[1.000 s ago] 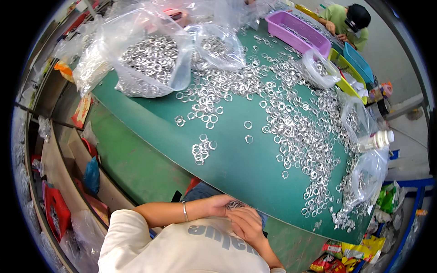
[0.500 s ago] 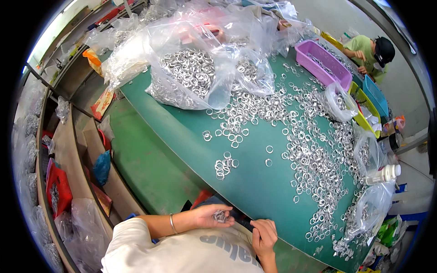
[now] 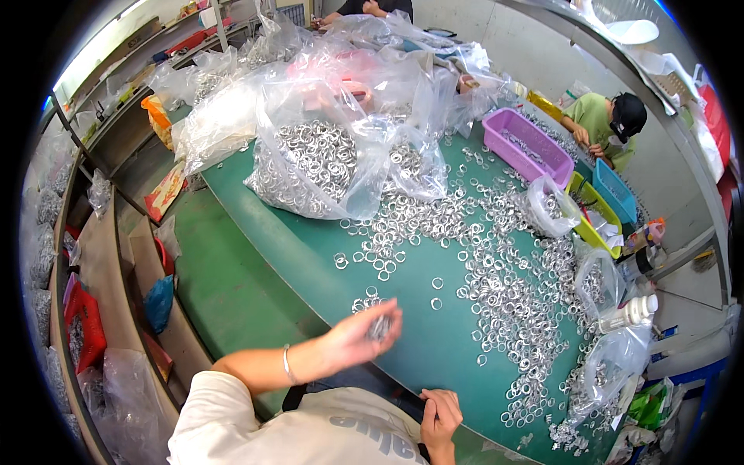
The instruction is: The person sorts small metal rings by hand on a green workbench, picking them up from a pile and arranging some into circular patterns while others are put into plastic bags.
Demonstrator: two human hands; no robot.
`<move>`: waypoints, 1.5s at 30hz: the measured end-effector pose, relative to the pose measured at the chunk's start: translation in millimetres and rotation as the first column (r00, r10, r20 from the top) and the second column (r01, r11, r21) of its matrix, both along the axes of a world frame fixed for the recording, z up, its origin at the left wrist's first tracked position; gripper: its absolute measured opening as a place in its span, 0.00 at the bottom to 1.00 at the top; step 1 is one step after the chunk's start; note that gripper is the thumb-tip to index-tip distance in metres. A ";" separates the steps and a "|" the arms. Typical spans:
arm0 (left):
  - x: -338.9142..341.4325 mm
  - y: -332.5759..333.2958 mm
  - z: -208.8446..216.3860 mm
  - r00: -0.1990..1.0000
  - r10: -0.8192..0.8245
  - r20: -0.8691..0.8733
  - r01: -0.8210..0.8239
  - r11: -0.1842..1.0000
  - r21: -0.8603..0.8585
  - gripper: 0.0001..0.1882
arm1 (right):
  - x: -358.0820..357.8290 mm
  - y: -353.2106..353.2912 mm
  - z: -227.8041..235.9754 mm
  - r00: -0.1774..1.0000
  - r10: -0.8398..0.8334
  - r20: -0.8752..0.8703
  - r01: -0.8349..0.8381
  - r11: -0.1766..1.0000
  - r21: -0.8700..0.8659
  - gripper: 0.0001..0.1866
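Observation:
My left hand, a bracelet at its wrist, is raised over the near edge of the green table, its fingers curled around several silver metal rings. Just beyond it lies a small cluster of rings, partly hidden by the hand. My right hand is at the table edge with its fingers curled in; whether anything is inside cannot be seen. Two single rings lie between the small cluster and the wide spread of loose rings on the right.
A large clear plastic bag full of rings stands on the far part of the table. Purple, yellow-green and blue baskets line the right side, near a white bottle. A person in green works beyond them. Shelves stand left.
My left hand has risen from in front of my body, forward to the small ring cluster, with rings in it. My right hand stays curled near the edge. The view has shifted slightly.

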State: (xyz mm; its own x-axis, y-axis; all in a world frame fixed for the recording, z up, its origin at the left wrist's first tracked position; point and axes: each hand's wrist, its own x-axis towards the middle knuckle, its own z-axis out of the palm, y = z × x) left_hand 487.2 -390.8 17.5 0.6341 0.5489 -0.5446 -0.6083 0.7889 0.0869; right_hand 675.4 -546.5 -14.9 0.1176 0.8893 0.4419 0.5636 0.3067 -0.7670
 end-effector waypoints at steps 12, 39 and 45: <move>82.1 298.0 24.7 0.511 0.853 -0.109 -0.772 0.510 0.379 0.22 | -0.9 0.7 -26.8 0.967 -0.201 -0.159 0.201 0.979 -0.014 0.06; 151.5 -30.8 -21.8 0.698 0.434 -0.570 0.691 -0.617 0.376 0.28 | 49.0 18.8 -26.8 0.905 -0.324 0.275 0.389 0.891 -0.233 0.28; 130.9 -41.9 -16.7 0.634 0.485 -0.602 0.707 -0.680 0.197 0.28 | 95.4 -11.4 -2.5 0.733 -0.569 0.373 0.636 0.767 -0.081 0.22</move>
